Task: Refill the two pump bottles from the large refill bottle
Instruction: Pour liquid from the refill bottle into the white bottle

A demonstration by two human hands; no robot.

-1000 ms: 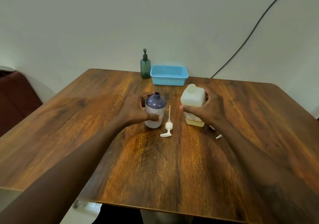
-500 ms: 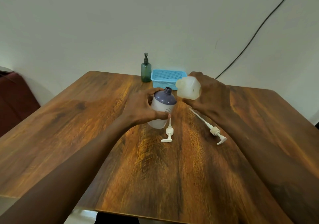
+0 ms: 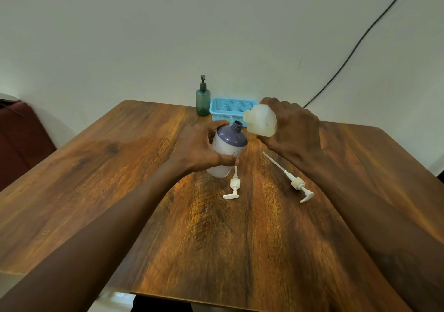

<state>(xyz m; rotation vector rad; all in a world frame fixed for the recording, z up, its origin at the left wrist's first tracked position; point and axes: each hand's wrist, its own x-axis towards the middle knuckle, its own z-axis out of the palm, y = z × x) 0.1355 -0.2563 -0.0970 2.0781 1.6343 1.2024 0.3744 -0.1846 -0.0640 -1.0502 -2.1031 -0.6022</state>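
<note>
My left hand (image 3: 199,148) grips a purple-shouldered white bottle (image 3: 229,149) with its pump removed, tilted so the open neck points up and to the right. My right hand (image 3: 294,129) holds the translucent refill bottle (image 3: 262,121) tipped over to the left, its mouth just above and beside the purple bottle's neck. No liquid stream is visible. Two white pump heads lie on the table: one (image 3: 234,186) just below the purple bottle, the other (image 3: 298,184) with a long tube to the right. A green pump bottle (image 3: 203,99) stands upright at the table's far edge.
A light blue plastic basket (image 3: 230,109) sits at the back of the wooden table (image 3: 120,179), next to the green bottle. A black cable (image 3: 360,40) runs up the wall at the right. A dark red seat (image 3: 21,138) is at the left.
Both bottles were lifted off the table. The refill bottle went from upright to tipped leftward over the purple bottle's neck, and the purple bottle tilted right. The second pump head came into sight.
</note>
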